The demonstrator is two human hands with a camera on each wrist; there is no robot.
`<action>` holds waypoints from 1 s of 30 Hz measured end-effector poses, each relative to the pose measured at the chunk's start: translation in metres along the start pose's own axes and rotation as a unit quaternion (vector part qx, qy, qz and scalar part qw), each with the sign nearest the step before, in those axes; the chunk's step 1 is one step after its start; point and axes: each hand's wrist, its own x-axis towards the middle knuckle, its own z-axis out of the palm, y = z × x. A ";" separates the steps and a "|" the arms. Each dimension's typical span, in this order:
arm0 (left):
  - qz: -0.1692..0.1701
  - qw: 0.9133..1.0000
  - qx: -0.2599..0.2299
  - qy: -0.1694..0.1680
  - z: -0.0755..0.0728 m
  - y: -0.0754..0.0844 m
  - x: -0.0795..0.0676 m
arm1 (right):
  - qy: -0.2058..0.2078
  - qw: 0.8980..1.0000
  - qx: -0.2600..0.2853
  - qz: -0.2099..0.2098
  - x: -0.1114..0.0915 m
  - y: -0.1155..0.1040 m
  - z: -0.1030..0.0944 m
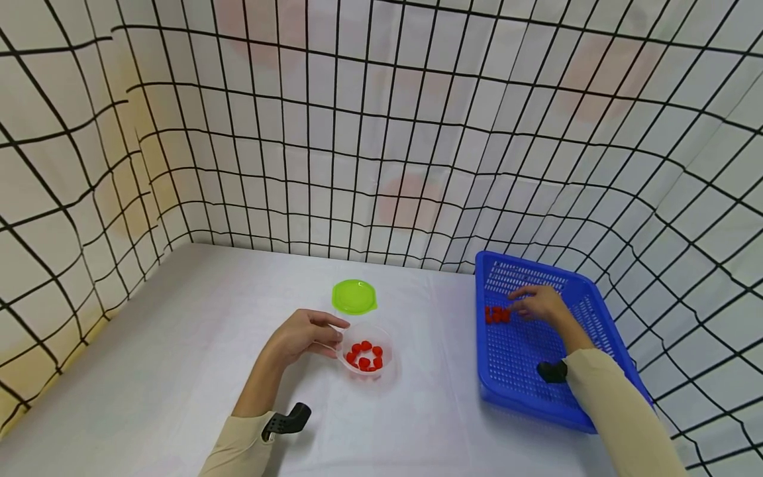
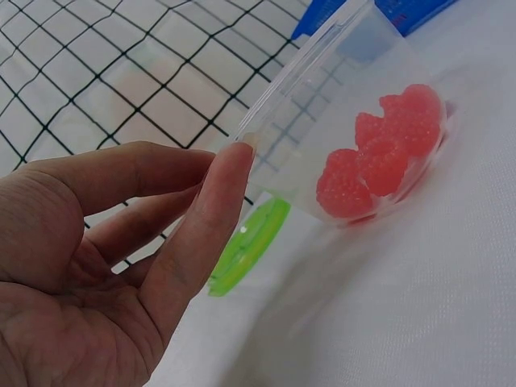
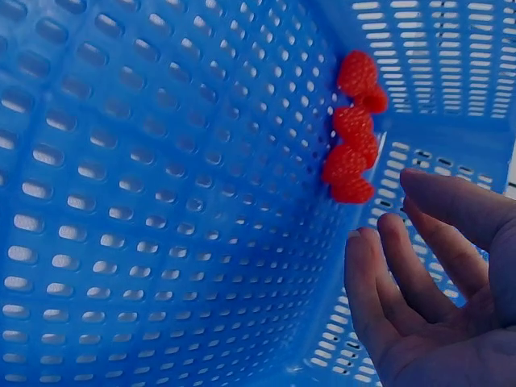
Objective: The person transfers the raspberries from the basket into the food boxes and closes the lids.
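My left hand (image 1: 312, 333) pinches the rim of a clear plastic bowl (image 2: 310, 105) between thumb and fingers. Inside the bowl, several red raspberries (image 2: 383, 165) lie on its bottom. Over at the right, my right hand (image 1: 536, 303) reaches into a blue perforated basket (image 1: 485, 371), fingers loosely bent with nothing between them. Close to its fingertips, a small cluster of red raspberries (image 3: 351, 161) sits along the basket's left wall. A bright green lid (image 1: 354, 297) lies on the table just behind the bowl.
A white cloth covers the table (image 1: 417, 411). Black wire grid panels (image 1: 357, 142) with white fabric behind them enclose the back and both sides. The basket's raised walls surround the right hand, and its far side stands near the back grid.
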 end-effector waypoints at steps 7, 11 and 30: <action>-0.003 1.000 0.005 0.000 -0.001 -0.001 0.003 | -0.010 1.000 -0.008 0.021 0.003 0.006 0.001; -0.004 1.000 0.005 0.001 -0.001 -0.002 0.004 | -0.018 0.999 -0.013 0.030 0.002 0.006 0.001; -0.005 1.000 0.002 0.001 -0.001 -0.002 0.004 | -0.017 0.999 -0.027 0.027 0.008 0.008 0.008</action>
